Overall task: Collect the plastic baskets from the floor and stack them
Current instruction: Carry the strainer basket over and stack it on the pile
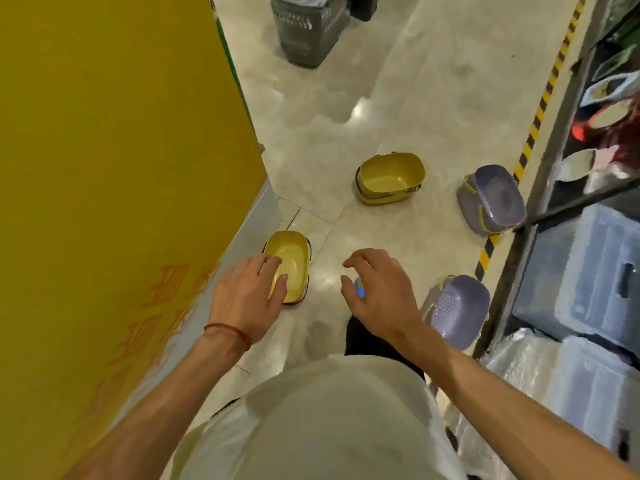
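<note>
Hands loosely spread and empty, left hand point(246, 299) over a yellow basket point(294, 258), right hand point(377, 292) beside it.

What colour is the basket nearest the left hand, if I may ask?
The basket is yellow; head view.

A shop aisle, apparently in a housewares store: a polished tile floor point(388, 98) edged with yellow-and-black hazard tape point(541, 109), metal shelving point(568, 204) at right holding clear plastic storage boxes point(588, 271) and packaged goods point(609, 114), a yellow display panel point(121, 133) with orange lettering at left, stacked grey shopping baskets point(304, 29) beyond.
</note>
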Tool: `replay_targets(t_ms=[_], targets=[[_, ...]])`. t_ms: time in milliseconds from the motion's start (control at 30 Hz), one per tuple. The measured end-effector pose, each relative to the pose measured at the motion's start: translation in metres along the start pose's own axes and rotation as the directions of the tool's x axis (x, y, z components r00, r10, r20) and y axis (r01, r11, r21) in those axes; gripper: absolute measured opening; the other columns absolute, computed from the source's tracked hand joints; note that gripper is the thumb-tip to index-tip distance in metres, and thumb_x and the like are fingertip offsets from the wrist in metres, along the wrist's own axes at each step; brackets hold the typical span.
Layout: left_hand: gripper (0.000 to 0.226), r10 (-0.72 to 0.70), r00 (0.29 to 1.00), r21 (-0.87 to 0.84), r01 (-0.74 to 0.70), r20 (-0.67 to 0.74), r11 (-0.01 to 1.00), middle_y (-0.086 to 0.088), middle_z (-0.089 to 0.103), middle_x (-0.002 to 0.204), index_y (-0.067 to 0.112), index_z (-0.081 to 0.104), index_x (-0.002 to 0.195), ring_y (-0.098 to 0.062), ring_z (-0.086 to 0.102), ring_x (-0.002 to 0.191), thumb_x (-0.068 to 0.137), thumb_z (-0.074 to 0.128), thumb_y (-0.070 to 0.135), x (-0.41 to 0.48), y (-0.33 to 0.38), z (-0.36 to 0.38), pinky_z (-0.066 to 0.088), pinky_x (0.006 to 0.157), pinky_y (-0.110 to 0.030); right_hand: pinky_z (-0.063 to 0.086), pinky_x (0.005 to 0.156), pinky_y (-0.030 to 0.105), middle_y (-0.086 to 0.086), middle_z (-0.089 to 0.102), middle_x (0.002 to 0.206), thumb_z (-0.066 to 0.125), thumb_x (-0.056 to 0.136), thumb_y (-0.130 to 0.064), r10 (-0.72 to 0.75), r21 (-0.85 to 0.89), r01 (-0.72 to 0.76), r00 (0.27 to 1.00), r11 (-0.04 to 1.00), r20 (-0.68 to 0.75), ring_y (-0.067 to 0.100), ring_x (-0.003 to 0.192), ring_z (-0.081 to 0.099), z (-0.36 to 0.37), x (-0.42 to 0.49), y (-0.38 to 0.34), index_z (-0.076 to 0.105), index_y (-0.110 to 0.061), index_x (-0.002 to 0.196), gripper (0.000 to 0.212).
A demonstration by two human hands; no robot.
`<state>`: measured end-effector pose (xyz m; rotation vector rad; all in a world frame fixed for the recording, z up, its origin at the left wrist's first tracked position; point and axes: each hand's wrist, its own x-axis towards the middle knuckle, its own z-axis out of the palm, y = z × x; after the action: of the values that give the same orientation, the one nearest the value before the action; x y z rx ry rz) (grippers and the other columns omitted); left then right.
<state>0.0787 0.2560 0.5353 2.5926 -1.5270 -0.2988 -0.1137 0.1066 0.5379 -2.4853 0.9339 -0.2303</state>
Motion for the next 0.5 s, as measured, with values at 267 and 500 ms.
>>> replay_targets(t_ms=[267, 500], targets=[[0.034, -0.400, 0.916, -0.057, 0.399, -0.013, 0.915, -0.003, 0.067, 0.115, 0.017, 0.066, 0.122, -0.028, 0.062, 0.096, 0.100, 0.047, 0.035, 0.025, 0.047, 0.009, 0.050, 0.075, -0.039, 0.047, 0.077, 0.039, 0.009, 0.067, 0.106, 0.066, 0.093, -0.025, -0.370, -0.064, 0.401, 0.887, 0.914, 0.278, 0.031, 0.097, 0.060, -0.021, 0.131, 0.043, 0.071, -0.008, 0.107, 0.022], [0.040, -0.603, 0.796, -0.156, 0.590, -0.054, 0.792, -0.006, 0.068, 0.107, 0.014, 0.068, 0.116, -0.032, 0.063, 0.090, 0.098, 0.040, 0.036, 0.006, 0.051, 0.011, 0.052, 0.071, -0.042, 0.049, 0.086, 0.042, 0.008, 0.069, 0.110, 0.062, 0.094, -0.031, -0.456, -0.127, 0.547, 0.787, 0.828, 0.415, 0.032, 0.103, 0.061, -0.007, 0.167, 0.018, 0.071, -0.010, 0.111, 0.028]])
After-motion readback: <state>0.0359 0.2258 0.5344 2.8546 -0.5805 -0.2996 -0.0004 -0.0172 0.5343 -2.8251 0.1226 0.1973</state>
